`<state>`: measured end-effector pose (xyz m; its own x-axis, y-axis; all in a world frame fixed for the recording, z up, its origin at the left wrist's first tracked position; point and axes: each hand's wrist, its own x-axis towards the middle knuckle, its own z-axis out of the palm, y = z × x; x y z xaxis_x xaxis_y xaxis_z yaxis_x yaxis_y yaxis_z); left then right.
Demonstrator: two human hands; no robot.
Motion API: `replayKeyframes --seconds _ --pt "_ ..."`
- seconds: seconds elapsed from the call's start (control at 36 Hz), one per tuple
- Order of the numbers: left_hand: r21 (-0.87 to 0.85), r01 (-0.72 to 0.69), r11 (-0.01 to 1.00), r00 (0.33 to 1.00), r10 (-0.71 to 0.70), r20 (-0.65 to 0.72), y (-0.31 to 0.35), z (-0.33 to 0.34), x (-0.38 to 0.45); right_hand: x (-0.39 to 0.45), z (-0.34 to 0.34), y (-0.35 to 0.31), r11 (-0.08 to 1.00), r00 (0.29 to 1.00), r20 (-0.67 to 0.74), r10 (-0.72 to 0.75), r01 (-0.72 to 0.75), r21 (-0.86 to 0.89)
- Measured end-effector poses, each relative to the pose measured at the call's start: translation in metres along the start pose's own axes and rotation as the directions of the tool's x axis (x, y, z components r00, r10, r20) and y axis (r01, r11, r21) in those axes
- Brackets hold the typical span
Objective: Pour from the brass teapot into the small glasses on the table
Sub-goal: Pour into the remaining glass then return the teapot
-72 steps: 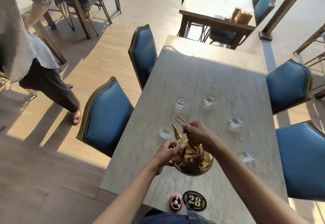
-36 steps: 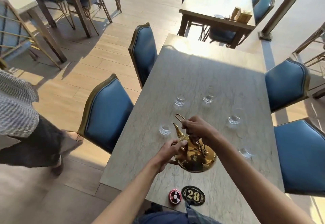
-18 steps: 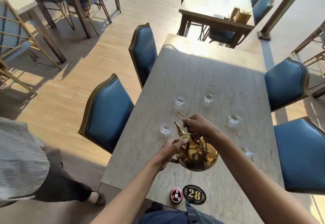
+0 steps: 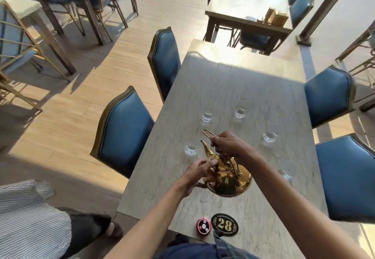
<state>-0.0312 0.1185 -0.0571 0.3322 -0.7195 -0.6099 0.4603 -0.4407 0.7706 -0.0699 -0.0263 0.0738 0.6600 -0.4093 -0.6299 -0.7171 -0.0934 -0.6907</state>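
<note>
- Table (image 4: 233, 80) first: long grey slab running toward 12 o'clock from where I'm standing, with five small glasses in a loose ring around the middle and blue chairs down both sides.
- The brass teapot (image 4: 228, 179) is near my end, in front of me and tilted, looks lifted off the top. Its long axis runs belly to spout (image 4: 206, 149), pointing at about 11 o'clock.
- My right hand (image 4: 227, 146) is closed around the wire handle above the lid, carrying the weight. My left hand (image 4: 197, 174) sits at the pot's 9 o'clock side, fingers curled against the shoulder by the lid, steadying it.
- What matters: the nearest glass (image 4: 190, 149) sits just beside the spout tip, at roughly 9 o'clock from it, so off to the side, not under it. I reckon the pot needs a swing left before tipping.
- No stream visible yet.
- The other glasses are well apart, from 12 round to 3 o'clock.
</note>
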Motion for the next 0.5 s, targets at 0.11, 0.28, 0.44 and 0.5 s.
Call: replayKeyframes --seconds 0.11,0.28,0.44,0.5 --pt "-0.009 0.004 1.000 1.000 -0.004 0.000 0.0022 0.0013 -0.0025 -0.0006 -0.0002 -0.0001 1.000 1.000 0.004 -0.002 0.002 -0.002" --pt "-0.008 0.002 1.000 1.000 -0.002 -0.003 0.0035 0.0024 -0.0047 -0.0002 -0.0005 0.0011 1.000 1.000 0.007 -0.004 0.004 0.014" --pt "-0.012 -0.007 1.000 1.000 0.007 -0.005 0.0074 0.0030 -0.0077 0.0013 -0.0004 0.0017 1.000 1.000 0.000 -0.004 0.004 0.007" --pt "-0.014 -0.005 1.000 1.000 0.005 -0.003 0.0090 0.0034 -0.0093 0.0011 -0.0004 0.0022 1.000 1.000 -0.004 -0.009 0.009 0.007"
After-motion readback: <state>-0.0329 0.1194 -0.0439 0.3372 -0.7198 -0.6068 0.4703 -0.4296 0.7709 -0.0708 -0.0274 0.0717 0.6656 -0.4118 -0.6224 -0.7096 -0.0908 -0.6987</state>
